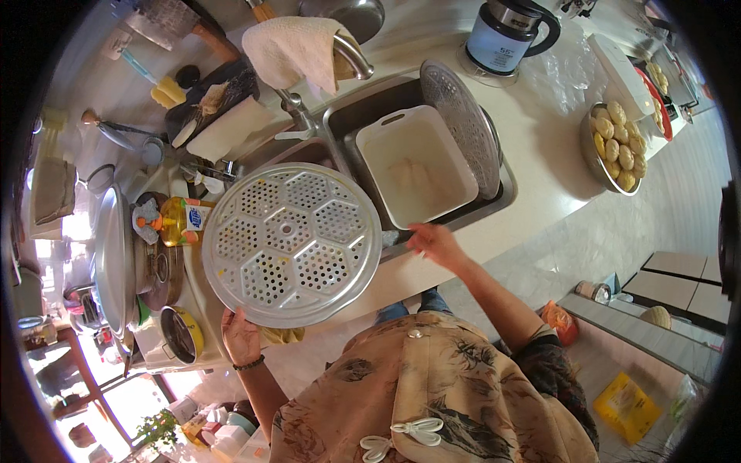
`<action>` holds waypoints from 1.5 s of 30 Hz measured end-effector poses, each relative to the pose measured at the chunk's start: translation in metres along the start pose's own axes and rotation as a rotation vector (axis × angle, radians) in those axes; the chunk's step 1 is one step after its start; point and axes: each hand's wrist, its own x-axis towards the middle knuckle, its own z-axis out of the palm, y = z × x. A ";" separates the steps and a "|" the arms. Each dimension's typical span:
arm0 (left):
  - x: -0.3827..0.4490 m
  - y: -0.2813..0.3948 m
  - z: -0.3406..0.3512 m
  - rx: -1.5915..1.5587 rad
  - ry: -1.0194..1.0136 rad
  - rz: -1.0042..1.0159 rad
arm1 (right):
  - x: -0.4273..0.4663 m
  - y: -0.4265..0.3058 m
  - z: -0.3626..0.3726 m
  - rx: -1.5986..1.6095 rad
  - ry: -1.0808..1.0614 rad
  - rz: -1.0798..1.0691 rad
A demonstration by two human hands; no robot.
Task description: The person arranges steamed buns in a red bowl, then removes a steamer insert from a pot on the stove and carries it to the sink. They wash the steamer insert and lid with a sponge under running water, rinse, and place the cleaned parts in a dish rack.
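My left hand (240, 337) grips the near left rim of a round perforated metal steamer tray (289, 249). The tray is raised over the counter's front edge and covers part of the sink's left side. Small yellow bits cling to its surface. My right hand (435, 246) holds nothing, fingers apart and slightly bent, close to the near edge of a white plastic basin (405, 136). That basin sits in the stainless steel sink (338, 118) and appears to hold cloudy liquid. A second perforated steamer tray (463, 127) leans on edge between basin and sink wall.
A tap (353, 58) draped with a cream towel (289, 49) rises behind the sink. Yellow dish soap (182, 221) stands left, near a yellow pot (184, 334). To the right are a glass electric kettle (501, 43) and a metal bowl (593, 156) of pale yellow dough pieces (619, 142).
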 end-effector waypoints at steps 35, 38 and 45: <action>-0.016 -0.008 -0.005 0.067 0.041 0.021 | 0.185 0.093 -0.078 -1.046 0.334 0.105; -0.015 -0.007 -0.008 0.069 0.080 0.004 | 0.184 0.118 -0.057 -1.027 -0.020 0.058; -0.011 -0.011 -0.011 0.014 0.052 -0.031 | 0.192 0.139 -0.083 -1.314 0.135 0.150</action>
